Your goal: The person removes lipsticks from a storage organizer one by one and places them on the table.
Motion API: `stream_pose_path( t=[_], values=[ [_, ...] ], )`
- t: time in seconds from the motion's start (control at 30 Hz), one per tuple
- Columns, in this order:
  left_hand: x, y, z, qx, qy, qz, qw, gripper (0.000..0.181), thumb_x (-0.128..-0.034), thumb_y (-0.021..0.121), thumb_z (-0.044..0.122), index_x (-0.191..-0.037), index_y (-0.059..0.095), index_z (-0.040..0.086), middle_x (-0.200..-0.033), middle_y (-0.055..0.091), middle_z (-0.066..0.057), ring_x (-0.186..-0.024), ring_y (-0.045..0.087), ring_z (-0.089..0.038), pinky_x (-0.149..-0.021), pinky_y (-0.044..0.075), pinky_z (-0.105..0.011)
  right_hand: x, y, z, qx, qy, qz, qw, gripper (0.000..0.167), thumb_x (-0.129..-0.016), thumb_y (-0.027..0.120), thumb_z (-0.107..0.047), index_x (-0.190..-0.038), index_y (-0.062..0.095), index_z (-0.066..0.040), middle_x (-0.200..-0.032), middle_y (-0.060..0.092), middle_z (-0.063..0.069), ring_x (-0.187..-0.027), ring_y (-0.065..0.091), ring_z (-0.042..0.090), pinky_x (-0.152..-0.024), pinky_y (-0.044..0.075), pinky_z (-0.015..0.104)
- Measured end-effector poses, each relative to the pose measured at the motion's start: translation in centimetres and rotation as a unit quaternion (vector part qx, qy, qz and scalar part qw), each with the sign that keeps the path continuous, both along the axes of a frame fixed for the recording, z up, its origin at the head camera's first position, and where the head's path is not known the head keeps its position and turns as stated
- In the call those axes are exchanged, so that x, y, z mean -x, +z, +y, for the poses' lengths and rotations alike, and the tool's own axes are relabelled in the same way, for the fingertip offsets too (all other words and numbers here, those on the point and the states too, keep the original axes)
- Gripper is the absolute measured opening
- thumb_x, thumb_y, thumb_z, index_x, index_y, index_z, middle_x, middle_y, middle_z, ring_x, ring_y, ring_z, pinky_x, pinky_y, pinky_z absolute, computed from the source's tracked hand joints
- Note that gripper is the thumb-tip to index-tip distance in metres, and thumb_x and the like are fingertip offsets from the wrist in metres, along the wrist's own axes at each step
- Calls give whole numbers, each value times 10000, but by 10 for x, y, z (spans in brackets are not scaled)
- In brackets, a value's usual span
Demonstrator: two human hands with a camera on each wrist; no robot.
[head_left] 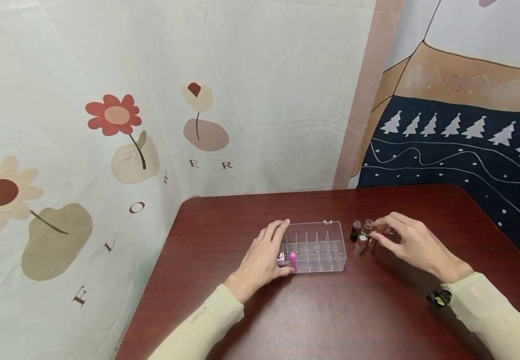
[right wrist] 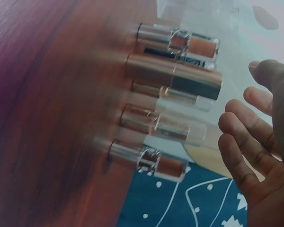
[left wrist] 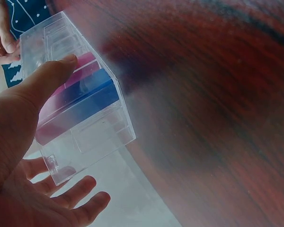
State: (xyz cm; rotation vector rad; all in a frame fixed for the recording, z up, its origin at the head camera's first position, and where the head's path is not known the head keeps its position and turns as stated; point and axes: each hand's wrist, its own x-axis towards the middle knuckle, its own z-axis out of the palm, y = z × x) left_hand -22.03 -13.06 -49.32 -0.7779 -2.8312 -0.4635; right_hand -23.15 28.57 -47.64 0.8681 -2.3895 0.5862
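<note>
My left hand [head_left: 262, 252] holds the left end of a clear plastic divided box [head_left: 320, 265], its thumb on the near side. A bright pink lipstick tube [head_left: 293, 257] stands in a front compartment near that hand. Beside it, a pink-and-blue tube [left wrist: 80, 99] shows through the box wall in the left wrist view. My right hand [head_left: 415, 242] reaches over a group of upright lipsticks on the right, fingers apart. They include a dark tube [head_left: 355, 231], a shiny rose-gold tube [right wrist: 175, 78] and several with clear caps [right wrist: 146, 158]. Nothing is in the right hand.
A dark red wooden table [head_left: 314, 320] lies under everything. The box's hinged lid [head_left: 307, 231] stands at the back. Behind the table hang a pale flower-print cloth [head_left: 264, 100] and a navy one with white trees [head_left: 458, 150].
</note>
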Motion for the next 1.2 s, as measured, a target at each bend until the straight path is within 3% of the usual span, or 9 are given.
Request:
stream_pose_path(
  t=[0.63,0.77,0.87,1.0,1.1,1.2],
  values=[
    [1,11,-5,183,-145,69,9997,1314,-772,1109,498,-1799,379,123,-1708,546,-169,-1555,591,-447,-1187,626,-615,-7,9,-44,-187,423,378,9982,447,-822,1040,-153,-1217,833,-186,-1166,786,-39,-910,726,88,-777,598,195],
    [1,12,-7,231,-197,126,9995,1309,-769,1115,484,-1799,388,132,-1706,549,-163,-1562,583,-443,-1173,631,-615,-7,11,-54,-228,493,391,9978,389,-877,1009,-206,-1226,837,-191,-1154,790,-37,-983,693,83,-839,598,290],
    [2,11,-8,221,-184,114,9995,1321,-765,1118,475,-1810,380,148,-1720,535,-158,-1579,569,-438,-1168,630,-620,-6,12,-62,-239,631,387,9970,267,-1034,909,-344,-1234,836,-183,-1147,800,-21,-993,694,95,-864,596,322],
    [3,10,-9,219,-157,86,9996,1324,-769,1118,464,-1820,369,167,-1723,530,-154,-1586,562,-438,-1163,631,-620,-6,12,-73,-252,767,364,9961,289,-1018,928,-318,-1255,838,-179,-1160,816,-15,-982,685,105,-857,604,327],
    [2,9,-9,259,-147,97,9995,1324,-767,1120,460,-1819,372,168,-1711,542,-150,-1578,566,-439,-1159,634,-619,-6,11,-82,-274,864,346,9953,422,-879,1011,-190,-1265,839,-177,-1168,819,-14,-1011,712,124,-882,643,388],
    [2,9,-9,256,-117,38,9996,1332,-766,1125,442,-1824,361,176,-1713,542,-146,-1587,560,-431,-1172,627,-623,-4,9,-92,-292,1008,372,9938,420,-883,1009,-193,-1265,837,-172,-1166,818,-4,-1029,740,153,-899,670,441]
  ],
)
